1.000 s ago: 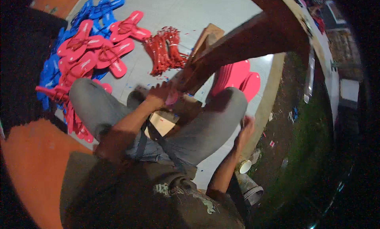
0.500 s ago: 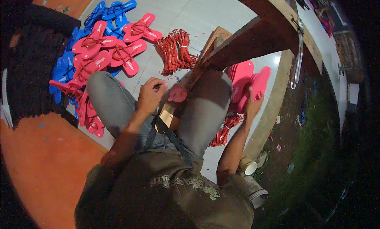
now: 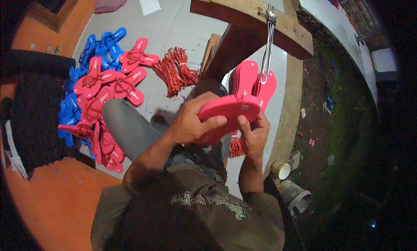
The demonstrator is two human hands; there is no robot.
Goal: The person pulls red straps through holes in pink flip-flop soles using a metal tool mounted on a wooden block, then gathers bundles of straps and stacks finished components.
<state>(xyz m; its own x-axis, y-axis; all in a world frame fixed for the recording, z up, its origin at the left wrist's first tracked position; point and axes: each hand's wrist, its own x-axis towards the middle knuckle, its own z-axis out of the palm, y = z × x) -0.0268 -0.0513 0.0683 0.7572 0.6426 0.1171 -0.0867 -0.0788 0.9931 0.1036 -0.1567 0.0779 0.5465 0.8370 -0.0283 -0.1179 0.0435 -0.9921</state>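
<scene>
Both hands grip a pink flip-flop sole [image 3: 230,107] over my lap. My left hand [image 3: 193,120] holds its left side, thumb lying across the face. On the right side, my right hand [image 3: 255,131] closes round the edge with its thumb pressed on the face. A pale spot shows near the sole's far end. Whether a second sole lies beneath it, I cannot tell. Just beyond the hands stand stacks of pink soles [image 3: 246,73]. A bundle of red straps [image 3: 236,147] shows partly below my right hand.
A wooden stand [image 3: 243,8] rises ahead, with a long metal tool [image 3: 268,47] hanging from it. Strapped pink flip-flops [image 3: 100,101] and blue flip-flops [image 3: 110,44] are heaped on the left. Red strap bundles [image 3: 173,71] lie centre-left. A cup [image 3: 282,170] and a bucket [image 3: 299,201] stand at right.
My right hand has brought a pink sole from the stacks to above my lap. My left hand has moved right and taken hold of it too. The view has shifted.
</scene>
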